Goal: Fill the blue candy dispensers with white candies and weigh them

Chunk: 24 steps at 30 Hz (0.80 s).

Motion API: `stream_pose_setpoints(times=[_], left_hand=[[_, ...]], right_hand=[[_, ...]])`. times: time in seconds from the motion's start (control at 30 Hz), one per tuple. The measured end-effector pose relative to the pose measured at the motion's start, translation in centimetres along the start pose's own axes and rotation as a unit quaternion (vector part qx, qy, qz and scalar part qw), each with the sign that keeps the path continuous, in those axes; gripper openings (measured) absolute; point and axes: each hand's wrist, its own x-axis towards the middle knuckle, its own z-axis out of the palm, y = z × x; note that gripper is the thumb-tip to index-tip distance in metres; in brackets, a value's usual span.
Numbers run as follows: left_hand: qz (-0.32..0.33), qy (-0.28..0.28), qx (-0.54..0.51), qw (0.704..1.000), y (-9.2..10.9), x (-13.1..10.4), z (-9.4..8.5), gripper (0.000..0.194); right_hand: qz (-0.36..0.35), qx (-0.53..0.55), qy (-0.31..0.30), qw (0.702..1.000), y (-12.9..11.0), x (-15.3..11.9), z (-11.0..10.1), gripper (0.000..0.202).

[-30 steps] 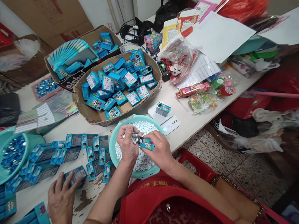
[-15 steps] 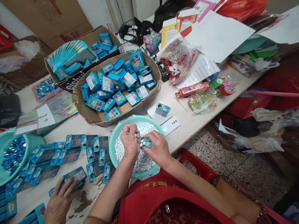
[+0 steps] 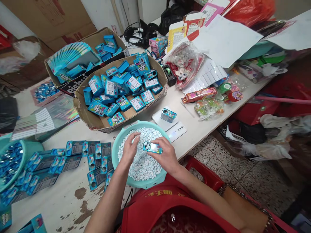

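My right hand (image 3: 165, 153) holds a small blue candy box (image 3: 152, 147) over a turquoise basin (image 3: 116, 137). White candies show in the opening at the box's left end. Small white and pale blue candies (image 3: 143, 168) fill much of the basin. Over its left side is my left hand (image 3: 130, 148), with a gap between thumb and fingers and nothing visible in it. Just beyond the basin, another blue candy box (image 3: 168, 115) stands on a white digital scale (image 3: 159, 120).
Blue boxes (image 3: 73, 152) stand in rows at left, near a turquoise tub (image 3: 31, 153) of shiny blue pieces. A cardboard tray (image 3: 104, 127) of boxes lies behind the basin. Packaging (image 3: 201, 94) and papers (image 3: 225, 38) cover the table's right side. A red stool (image 3: 204, 174) stands below.
My left hand has opened and moved left, away from the box. My right hand has tilted the box so its opening shows. Another person's hand and the boxes under it have left the lower left.
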Motion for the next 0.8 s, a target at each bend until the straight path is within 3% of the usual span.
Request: stream_pose_setpoints(times=[0.1, 0.23, 0.4, 0.47, 0.57, 0.67, 0.8], left_hand=[[0.016, -0.010, -0.037, 0.999, 0.4, -0.8, 0.0, 0.038], [0.070, -0.101, 0.046, 0.991, 1.6, -2.1, 0.8, 0.036], [0.163, -0.051, 0.180, 0.969, 1.4, -2.9, 1.2, 0.029], [0.189, -0.034, 0.196, 0.962, 1.2, -2.8, 0.7, 0.027], [0.164, -0.013, 0.212, 0.963, 0.8, -1.9, -0.4, 0.030], [0.161, -0.074, 0.314, 0.933, -0.6, -0.4, -0.7, 0.029], [0.159, -0.157, 0.388, 0.894, -3.1, 1.0, 1.2, 0.027]], right_hand=[[-0.001, 0.006, 0.005, 1.000, 0.3, 0.3, 0.7, 0.032], [-0.008, 0.004, 0.013, 1.000, 0.2, 0.5, 1.2, 0.031], [0.021, -0.003, 0.016, 1.000, 0.4, 0.2, 0.8, 0.031], [0.033, 0.000, 0.023, 0.999, 0.4, 0.0, 0.2, 0.031], [0.040, 0.022, 0.035, 0.998, 0.2, -0.5, -1.5, 0.029], [0.048, 0.035, 0.051, 0.997, 0.4, -1.3, -3.6, 0.029], [0.093, -0.001, 0.108, 0.990, 1.7, -2.4, -6.4, 0.028]])
